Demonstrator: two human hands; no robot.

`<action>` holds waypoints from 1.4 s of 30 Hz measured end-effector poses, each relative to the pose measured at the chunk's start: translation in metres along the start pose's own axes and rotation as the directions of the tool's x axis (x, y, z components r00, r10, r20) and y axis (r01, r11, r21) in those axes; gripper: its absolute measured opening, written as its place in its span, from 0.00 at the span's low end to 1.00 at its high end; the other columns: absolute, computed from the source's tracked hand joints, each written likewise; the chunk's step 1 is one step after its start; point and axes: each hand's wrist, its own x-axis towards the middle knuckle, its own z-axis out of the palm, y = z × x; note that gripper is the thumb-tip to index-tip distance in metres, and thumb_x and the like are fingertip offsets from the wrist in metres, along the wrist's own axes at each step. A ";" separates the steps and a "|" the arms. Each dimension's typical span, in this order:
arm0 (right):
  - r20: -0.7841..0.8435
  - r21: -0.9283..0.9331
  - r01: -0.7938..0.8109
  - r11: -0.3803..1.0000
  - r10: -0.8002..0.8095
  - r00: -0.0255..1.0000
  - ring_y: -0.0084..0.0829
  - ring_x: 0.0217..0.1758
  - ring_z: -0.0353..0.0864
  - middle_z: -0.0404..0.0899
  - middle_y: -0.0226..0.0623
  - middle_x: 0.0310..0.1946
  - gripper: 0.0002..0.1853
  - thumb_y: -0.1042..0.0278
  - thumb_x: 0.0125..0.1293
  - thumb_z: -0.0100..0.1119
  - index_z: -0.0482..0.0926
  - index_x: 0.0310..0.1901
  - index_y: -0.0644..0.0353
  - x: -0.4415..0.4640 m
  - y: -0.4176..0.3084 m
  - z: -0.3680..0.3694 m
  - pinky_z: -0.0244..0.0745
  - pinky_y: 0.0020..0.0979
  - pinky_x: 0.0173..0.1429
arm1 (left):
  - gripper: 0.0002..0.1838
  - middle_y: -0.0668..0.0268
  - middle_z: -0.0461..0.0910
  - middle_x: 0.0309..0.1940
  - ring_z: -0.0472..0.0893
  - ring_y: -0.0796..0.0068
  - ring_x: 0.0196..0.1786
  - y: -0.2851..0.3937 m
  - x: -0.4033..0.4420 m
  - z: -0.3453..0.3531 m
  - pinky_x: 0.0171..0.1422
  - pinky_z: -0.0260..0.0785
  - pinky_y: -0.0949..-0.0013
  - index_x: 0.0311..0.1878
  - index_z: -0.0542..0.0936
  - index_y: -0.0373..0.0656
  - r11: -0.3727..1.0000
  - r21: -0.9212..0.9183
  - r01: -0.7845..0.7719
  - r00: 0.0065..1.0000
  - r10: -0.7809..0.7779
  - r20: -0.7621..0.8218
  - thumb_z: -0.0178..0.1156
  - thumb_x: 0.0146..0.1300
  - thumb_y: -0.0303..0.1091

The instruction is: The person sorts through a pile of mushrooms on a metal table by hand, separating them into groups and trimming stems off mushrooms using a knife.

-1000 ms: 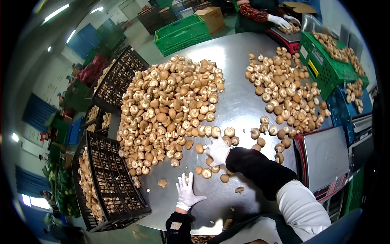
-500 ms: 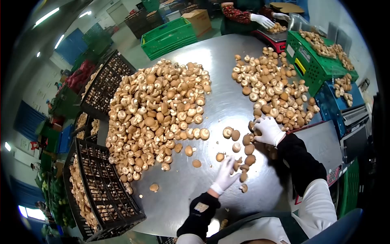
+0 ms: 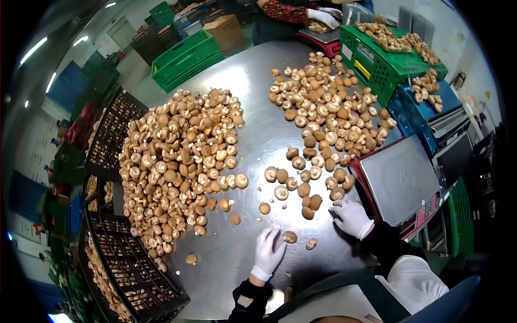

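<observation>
Gloved in white, my left hand [image 3: 269, 253] is over the steel table [image 3: 226, 280], fingers apart, beside a single brown mushroom [image 3: 290, 237]. My right hand [image 3: 351, 217], also gloved, has its fingers spread just below a loose cluster of mushrooms [image 3: 304, 189] and left of a red-edged scale [image 3: 401, 180]. Neither hand shows anything in its grasp. A large mushroom heap [image 3: 177, 161] covers the table's left part. Another pile [image 3: 328, 102] lies at the back right, running down toward the scale.
Black crates of mushrooms [image 3: 126, 264] line the left edge. A green crate [image 3: 186, 60] stands beyond the table, near a cardboard box [image 3: 223, 32]. At the back right are a green crate [image 3: 377, 64] topped with mushrooms and a co-worker's gloved hands [image 3: 323, 19] at another scale.
The view has swung to the right. My right hand has left the mushrooms by the right pile and come down nearer me. My left hand has drawn back from the small cluster, which now lies farther up.
</observation>
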 end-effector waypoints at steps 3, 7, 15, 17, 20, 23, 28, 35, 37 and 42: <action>-0.073 0.047 0.014 0.999 -0.010 0.997 0.43 0.46 0.79 0.80 0.41 0.42 0.10 0.68 0.62 0.57 0.83 0.43 0.56 -0.014 0.007 -0.006 0.75 0.41 0.51 | 0.25 0.57 0.78 0.49 0.76 0.54 0.55 0.016 -0.026 -0.028 0.63 0.67 0.58 0.55 0.78 0.39 0.999 -0.020 0.045 0.992 -0.042 0.116 0.70 0.52 0.29; -0.052 0.172 -0.089 0.981 0.099 0.994 0.48 0.45 0.79 0.80 0.46 0.39 0.09 0.73 0.62 0.56 0.82 0.42 0.58 -0.028 0.027 -0.034 0.75 0.41 0.50 | 0.24 0.56 0.77 0.41 0.76 0.53 0.47 0.045 -0.062 -0.056 0.53 0.69 0.58 0.55 0.79 0.42 0.997 0.022 0.075 0.826 -0.074 0.558 0.68 0.52 0.36; -0.104 0.060 0.021 0.998 -0.015 0.994 0.47 0.33 0.83 0.82 0.43 0.30 0.06 0.74 0.60 0.56 0.82 0.38 0.58 -0.036 0.036 -0.070 0.78 0.42 0.37 | 0.25 0.58 0.75 0.42 0.77 0.54 0.44 0.050 -0.141 -0.006 0.48 0.72 0.57 0.60 0.77 0.50 0.958 0.284 0.039 0.721 -0.224 0.656 0.61 0.56 0.29; -0.018 -0.027 0.085 0.996 -0.085 0.996 0.46 0.31 0.83 0.81 0.41 0.25 0.07 0.73 0.57 0.57 0.81 0.37 0.58 -0.038 0.034 -0.053 0.78 0.43 0.36 | 0.25 0.58 0.74 0.46 0.76 0.53 0.48 0.052 -0.140 -0.007 0.51 0.72 0.57 0.59 0.77 0.50 0.974 0.201 0.109 0.763 -0.211 0.611 0.61 0.55 0.26; 0.183 -0.021 0.032 0.999 -0.028 0.983 0.45 0.40 0.83 0.79 0.46 0.40 0.13 0.75 0.60 0.52 0.77 0.47 0.58 -0.030 0.017 -0.035 0.79 0.42 0.43 | 0.25 0.56 0.74 0.46 0.74 0.50 0.50 0.050 -0.143 -0.017 0.54 0.71 0.56 0.57 0.78 0.49 0.979 0.165 0.119 0.837 -0.188 0.514 0.60 0.53 0.24; 0.124 -0.172 0.165 0.971 -0.145 0.982 0.46 0.44 0.81 0.76 0.45 0.44 0.14 0.76 0.63 0.50 0.78 0.50 0.57 -0.025 0.033 0.002 0.78 0.41 0.49 | 0.22 0.56 0.74 0.47 0.74 0.50 0.48 0.044 -0.134 -0.048 0.54 0.71 0.57 0.53 0.79 0.46 0.936 0.323 0.140 0.902 -0.256 0.349 0.59 0.51 0.23; 0.234 0.382 -0.129 0.915 0.039 0.972 0.43 0.46 0.83 0.82 0.48 0.42 0.18 0.68 0.60 0.64 0.79 0.52 0.61 -0.017 0.033 0.004 0.77 0.36 0.55 | 0.26 0.58 0.74 0.47 0.74 0.52 0.48 -0.017 -0.148 -0.092 0.55 0.70 0.56 0.54 0.79 0.44 0.835 0.536 0.123 0.962 -0.234 0.143 0.55 0.48 0.17; 0.496 0.867 -0.492 0.080 -0.045 0.867 0.27 0.40 0.83 0.83 0.40 0.40 0.20 0.76 0.66 0.62 0.73 0.58 0.70 -0.031 0.000 -0.022 0.81 0.27 0.46 | 0.30 0.54 0.74 0.53 0.74 0.50 0.52 -0.022 -0.130 -0.095 0.59 0.69 0.55 0.58 0.76 0.43 0.794 0.601 0.094 0.961 -0.230 0.153 0.57 0.47 0.19; 0.474 0.849 -0.440 0.293 -0.053 0.879 0.26 0.45 0.83 0.83 0.38 0.43 0.21 0.72 0.65 0.64 0.73 0.58 0.68 -0.038 0.001 -0.031 0.79 0.28 0.50 | 0.27 0.53 0.75 0.53 0.74 0.49 0.54 -0.004 -0.112 -0.085 0.60 0.69 0.53 0.57 0.76 0.42 0.848 0.526 0.070 0.981 -0.153 0.117 0.59 0.50 0.22; 0.543 0.251 -0.179 0.951 0.015 0.840 0.47 0.47 0.82 0.81 0.54 0.44 0.25 0.55 0.62 0.61 0.76 0.55 0.65 -0.061 -0.005 -0.079 0.76 0.37 0.54 | 0.25 0.50 0.75 0.54 0.75 0.48 0.56 0.037 -0.095 -0.048 0.63 0.68 0.55 0.59 0.76 0.39 0.975 0.218 0.035 0.990 -0.064 0.126 0.60 0.55 0.25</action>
